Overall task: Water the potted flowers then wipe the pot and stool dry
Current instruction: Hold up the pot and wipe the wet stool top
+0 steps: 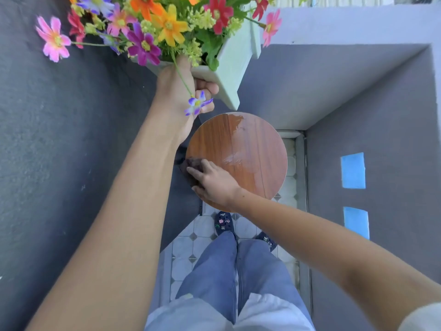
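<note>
Head view, left hand gripping tilted pot, flowers leaning upper-left, right hand pressing cloth on stool.

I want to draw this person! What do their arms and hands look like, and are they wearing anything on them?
Both arms are bare from elbow to fingertips. The left hand and right hand wear no gloves, rings, watch or bracelets that I can see. A bit of pale sleeve shows near the right shoulder.

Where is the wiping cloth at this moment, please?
In the head view, the dark cloth lies under the right hand on the left edge of the stool top.
</note>
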Motion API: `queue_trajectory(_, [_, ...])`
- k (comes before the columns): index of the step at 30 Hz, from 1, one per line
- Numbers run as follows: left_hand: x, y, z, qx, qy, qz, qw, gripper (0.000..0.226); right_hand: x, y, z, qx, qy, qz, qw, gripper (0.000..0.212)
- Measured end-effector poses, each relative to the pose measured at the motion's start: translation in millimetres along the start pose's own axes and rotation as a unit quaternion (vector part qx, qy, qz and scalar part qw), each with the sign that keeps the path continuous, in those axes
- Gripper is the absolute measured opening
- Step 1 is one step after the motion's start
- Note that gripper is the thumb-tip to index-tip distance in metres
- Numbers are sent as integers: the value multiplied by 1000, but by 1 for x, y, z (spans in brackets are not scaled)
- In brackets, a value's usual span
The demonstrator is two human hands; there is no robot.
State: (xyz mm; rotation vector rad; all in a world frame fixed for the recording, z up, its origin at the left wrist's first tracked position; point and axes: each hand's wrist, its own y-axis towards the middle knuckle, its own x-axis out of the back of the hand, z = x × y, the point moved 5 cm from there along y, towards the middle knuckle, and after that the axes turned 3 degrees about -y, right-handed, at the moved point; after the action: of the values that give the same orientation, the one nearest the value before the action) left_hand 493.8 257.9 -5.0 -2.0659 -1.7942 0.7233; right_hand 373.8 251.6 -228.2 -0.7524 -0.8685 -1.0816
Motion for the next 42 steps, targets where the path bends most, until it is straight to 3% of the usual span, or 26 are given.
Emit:
queue_trajectory(2, [3,0,0,0,1,2,1000,35,13,-2,-31,-24,12,-31,999,54])
queue_trajectory(4, [5,1,0,-2,4,3,1000,36,40,-4,-82,-119,33,-106,987,45])
queue_trajectory(7, [5,1,2,-6,19,-1,1000,36,82,-10,-150,-333,74,-216,915,36])
queue_trajectory(9, [5,3,2,-9,24,-5,1000,34,86,0,-158,-385,86,-244,886,28])
queue_trajectory(11, [4,4,3,-10,25,-3,1000,31,79,17,-138,-365,84,-252,892,24])
queue_trajectory(13, [2,6,2,-14,30,-6,999,31,59,34,-101,-296,85,-224,924,30])
queue_trajectory(16, [0,7,1,-18,40,-20,999,33,13,52,-24,-123,60,-106,985,42])
queue_trajectory(18, [-1,7,1,-12,34,-17,999,33,-8,52,16,-25,41,-43,998,44])
queue_trajectory(20, [0,6,0,-8,28,-14,999,33,-10,50,16,9,42,-32,999,46])
queue_trajectory(22, [1,6,0,-9,24,-11,1000,33,6,49,-9,3,24,-67,997,47])
queue_trajectory(24, [2,5,0,-11,22,-9,1000,32,30,49,-48,-78,24,-137,987,43])
queue_trajectory(27, [4,5,2,-12,31,-9,999,30,64,46,-119,-299,68,-259,916,29])
queue_trajectory(29, [2,4,2,-10,27,-4,1000,31,67,39,-136,-383,86,-280,876,32])
queue_trajectory(32, [1,4,4,-5,23,-8,1000,27,45,27,-91,-301,47,-255,917,39])
queue_trajectory(35, [1,5,9,-5,20,-11,1000,27,1,1,-19,-157,22,-166,973,43])
queue_trajectory(37, [1,3,13,-5,17,-6,1000,30,-17,-25,14,-84,19,-120,989,44])
queue_trajectory(39, [2,1,17,0,19,-4,1000,34,-21,-52,18,-65,25,-108,992,44])
queue_trajectory(42, [4,-2,23,11,17,0,1000,35,1,-86,-33,-136,16,-161,977,39])
